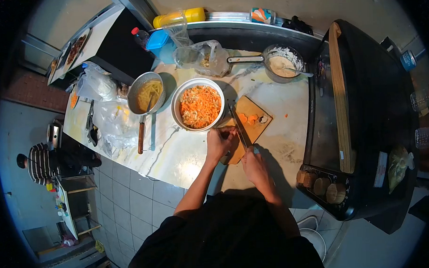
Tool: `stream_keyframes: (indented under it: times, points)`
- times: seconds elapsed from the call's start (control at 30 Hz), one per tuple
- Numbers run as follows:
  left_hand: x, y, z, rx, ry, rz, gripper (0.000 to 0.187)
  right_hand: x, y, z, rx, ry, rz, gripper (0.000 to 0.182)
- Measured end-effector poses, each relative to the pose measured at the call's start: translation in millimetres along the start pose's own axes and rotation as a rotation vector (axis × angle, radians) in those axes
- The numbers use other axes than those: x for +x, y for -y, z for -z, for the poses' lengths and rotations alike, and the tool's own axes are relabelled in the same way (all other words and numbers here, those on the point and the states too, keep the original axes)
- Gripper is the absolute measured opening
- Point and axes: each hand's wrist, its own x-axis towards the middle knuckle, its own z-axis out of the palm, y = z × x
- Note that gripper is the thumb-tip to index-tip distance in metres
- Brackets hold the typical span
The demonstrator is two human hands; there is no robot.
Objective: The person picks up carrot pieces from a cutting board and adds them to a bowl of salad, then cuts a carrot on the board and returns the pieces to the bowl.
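Note:
A wooden cutting board [259,127] lies on the marble counter [177,154] with several orange carrot pieces [248,118] on it. My right hand [255,164] grips the handle of a long knife [238,126], whose blade reaches across the board toward the white bowl [198,106] of grated carrot mix. My left hand [220,141] rests curled at the board's near left edge beside the blade; whether it pins a piece there I cannot tell.
A metal pot [146,93] with a wooden-handled utensil stands left of the bowl. A glass bowl [283,63] of white batter, plastic bags [200,56], and bottles sit at the back. A black griddle [365,114] fills the right. Another person [45,161] sits at far left.

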Motion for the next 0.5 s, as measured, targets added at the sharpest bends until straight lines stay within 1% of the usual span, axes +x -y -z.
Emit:
stream_keyframes:
  times: [0.07,0.1,0.23,0.33,0.43,0.5]
  points:
    - [0.0,1.0,-0.7,-0.017,0.002,0.016,0.017,0.8,-2.4,-6.9,-0.012,-0.061,-0.012,0.021]
    - [0.2,1.7,-1.0,-0.033,0.003,0.028,0.017,0.5,-1.8,-7.7,-0.012,-0.059,-0.014,0.021]
    - [0.6,5.4,-2.1,-0.048,0.01,0.007,0.017,-2.8,5.0,-5.5,-0.019,-0.051,-0.033,0.028]
    - [0.0,6.3,-0.9,0.002,0.019,0.004,0.019,-3.1,6.1,-6.8,-0.046,-0.034,-0.056,0.035]
    - [1.3,8.3,-3.0,-0.06,0.007,-0.003,0.015,2.3,-1.2,-16.6,-0.1,-0.018,-0.069,0.042]
    - [0.7,6.7,-1.9,-0.049,-0.026,-0.063,0.017,2.5,-4.9,-21.6,-0.133,-0.009,-0.068,0.045]
